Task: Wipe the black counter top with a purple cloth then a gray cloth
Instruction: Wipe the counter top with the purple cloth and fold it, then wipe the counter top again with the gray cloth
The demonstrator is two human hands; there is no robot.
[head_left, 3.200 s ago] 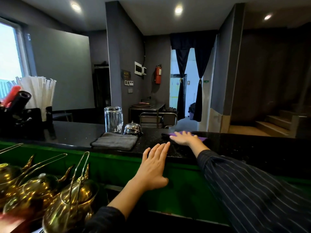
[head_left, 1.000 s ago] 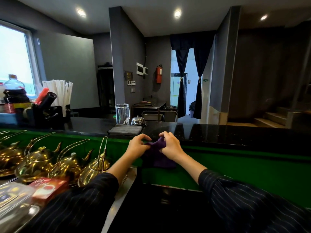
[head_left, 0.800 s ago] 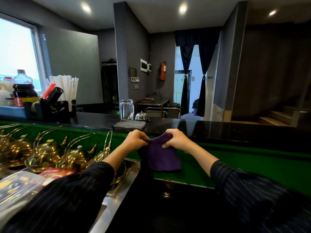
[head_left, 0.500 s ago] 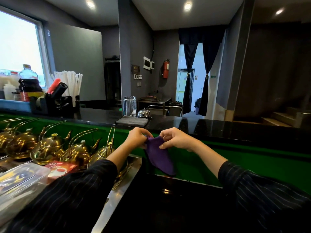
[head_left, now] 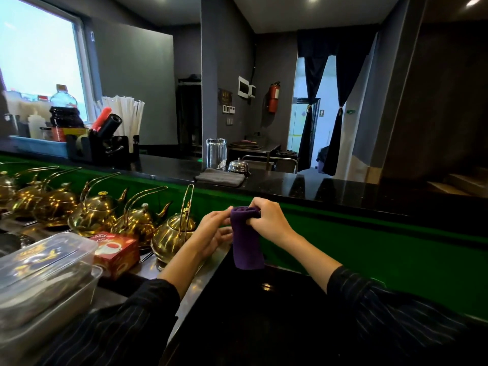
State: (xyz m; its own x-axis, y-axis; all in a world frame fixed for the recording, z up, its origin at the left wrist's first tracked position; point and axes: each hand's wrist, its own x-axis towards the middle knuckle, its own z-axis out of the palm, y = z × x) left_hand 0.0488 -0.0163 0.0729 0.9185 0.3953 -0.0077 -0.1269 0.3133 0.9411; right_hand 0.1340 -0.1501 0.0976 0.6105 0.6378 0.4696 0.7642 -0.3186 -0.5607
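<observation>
Purple cloth [head_left: 247,241]: folded, hanging, top edge pinched in both grips, left hand [head_left: 211,232] and right hand [head_left: 272,223]; gray cloth [head_left: 219,177] beyond on black surface [head_left: 343,191]

Purple cloth [head_left: 247,241], gray cloth [head_left: 219,177], black counter top [head_left: 330,187], gold teapots [head_left: 173,231].

Dim grey-walled room behind a bar

A bright window [head_left: 39,56] glows at 10 o'clock; recessed ceiling lights [head_left: 474,1] shine at 1 o'clock. A grey pillar [head_left: 227,62] stands at 12, a red fire extinguisher [head_left: 273,97] beside it, then a doorway [head_left: 320,112] framed by dark curtains [head_left: 340,88]. Steps [head_left: 464,184] rise at 3 o'clock.
</observation>
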